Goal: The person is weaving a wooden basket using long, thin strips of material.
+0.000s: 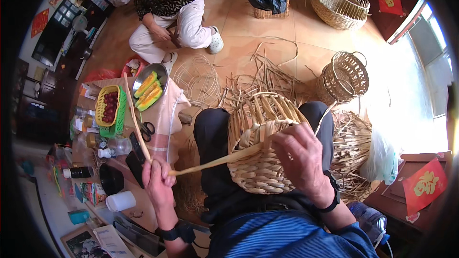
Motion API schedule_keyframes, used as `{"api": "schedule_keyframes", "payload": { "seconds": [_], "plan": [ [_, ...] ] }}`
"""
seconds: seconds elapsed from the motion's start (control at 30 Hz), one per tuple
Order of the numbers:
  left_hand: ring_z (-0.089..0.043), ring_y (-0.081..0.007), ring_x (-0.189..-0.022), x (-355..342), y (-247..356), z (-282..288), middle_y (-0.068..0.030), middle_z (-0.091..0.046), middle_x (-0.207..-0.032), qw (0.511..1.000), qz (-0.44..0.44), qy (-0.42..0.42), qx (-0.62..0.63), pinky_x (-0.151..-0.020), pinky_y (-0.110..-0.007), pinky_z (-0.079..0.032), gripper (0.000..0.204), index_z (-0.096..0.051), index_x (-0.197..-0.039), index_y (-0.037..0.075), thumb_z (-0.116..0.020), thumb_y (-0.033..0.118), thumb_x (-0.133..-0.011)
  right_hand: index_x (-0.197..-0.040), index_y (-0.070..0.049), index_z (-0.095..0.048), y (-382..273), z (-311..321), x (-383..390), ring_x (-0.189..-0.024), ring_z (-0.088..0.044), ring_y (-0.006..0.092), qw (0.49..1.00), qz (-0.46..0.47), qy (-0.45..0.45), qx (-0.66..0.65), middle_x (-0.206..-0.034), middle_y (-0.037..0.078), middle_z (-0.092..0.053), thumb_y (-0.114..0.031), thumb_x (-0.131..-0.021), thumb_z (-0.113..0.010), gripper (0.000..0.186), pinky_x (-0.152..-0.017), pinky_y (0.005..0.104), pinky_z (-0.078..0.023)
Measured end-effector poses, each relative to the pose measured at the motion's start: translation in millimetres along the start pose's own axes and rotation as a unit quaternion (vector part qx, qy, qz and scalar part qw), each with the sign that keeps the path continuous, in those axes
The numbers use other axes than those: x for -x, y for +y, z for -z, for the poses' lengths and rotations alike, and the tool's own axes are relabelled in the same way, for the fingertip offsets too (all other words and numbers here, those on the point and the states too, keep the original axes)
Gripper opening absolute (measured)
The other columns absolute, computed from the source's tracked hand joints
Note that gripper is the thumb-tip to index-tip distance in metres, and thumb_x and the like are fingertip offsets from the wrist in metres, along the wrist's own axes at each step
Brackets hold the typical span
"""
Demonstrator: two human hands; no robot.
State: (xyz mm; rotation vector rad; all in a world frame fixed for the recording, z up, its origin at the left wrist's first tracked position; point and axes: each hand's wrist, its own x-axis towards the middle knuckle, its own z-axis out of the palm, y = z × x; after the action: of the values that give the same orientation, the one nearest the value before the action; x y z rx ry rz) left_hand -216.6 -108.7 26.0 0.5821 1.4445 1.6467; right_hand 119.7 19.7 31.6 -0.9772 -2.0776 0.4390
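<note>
- My left hand (158,174), at about half past 8 from the basket, is closed around a long, flat, pale-tan plant-fibre strand (215,161); its loose tail runs off toward 11 o'clock.
- My right hand (301,155), at 3 o'clock on the basket, is bent with the fingers curled in by the strand's inner end; I cannot tell whether they pinch it.
- The round, straw-coloured woven basket (258,179) sits in my lap, between my dark-trousered knees (213,136).
- I'd draw the strand evenly, flat and untwisted; a sharp jerk could split it.
- I'd let the knees brace the basket, and press each turn snug against the row below without tugging the ribs out of line.
- Texture: the lower wall is plump, rope-like and overlapping; above it, slender tan ribs (270,110) arch inward at 12 o'clock with gaps between.
- At 3 o'clock, beyond my knee, lies a rustling-dry-looking heap of flat strips (351,138).
- Between 1 and 2 o'clock stands a brown openwork handled basket (342,79); near half past 10, a thin, rounded, cage-like frame (198,80).
</note>
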Motion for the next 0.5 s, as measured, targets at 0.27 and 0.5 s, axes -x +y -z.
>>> {"api": "schedule_keyframes", "payload": {
  "seconds": [0.27,0.5],
  "plan": [
    [-0.053,-0.0158,-0.055,26,40,-52,-0.0059,-0.053,-0.075,0.972,-0.109,-0.195,0.073,-0.047,-0.029,-0.049,0.024,-0.053,-0.104,0.005,-0.061,0.026,-0.113,-0.145,-0.001,-0.056,-87,-44,-30,-0.104,-0.072,0.0307,0.856,-0.017,-0.246,-0.454,-0.121,0.019,-0.067,-0.017,-0.102,-0.077,0.051,-0.088,0.0404,-0.059],
    [-0.071,-0.0225,-0.101,-10,-10,-96,-0.0106,-0.069,-0.105,0.95,-0.14,-0.229,-0.161,-0.091,-0.039,-0.058,0.028,-0.065,-0.125,0.0,-0.077,0.007,-0.1,-0.124,0.001,-0.067,-48,-26,-9,-0.084,-0.071,0.0119,0.871,-0.216,-0.108,-0.428,-0.095,0.007,-0.074,-0.001,-0.102,-0.074,0.023,-0.07,0.0285,-0.056]
  ]
}}
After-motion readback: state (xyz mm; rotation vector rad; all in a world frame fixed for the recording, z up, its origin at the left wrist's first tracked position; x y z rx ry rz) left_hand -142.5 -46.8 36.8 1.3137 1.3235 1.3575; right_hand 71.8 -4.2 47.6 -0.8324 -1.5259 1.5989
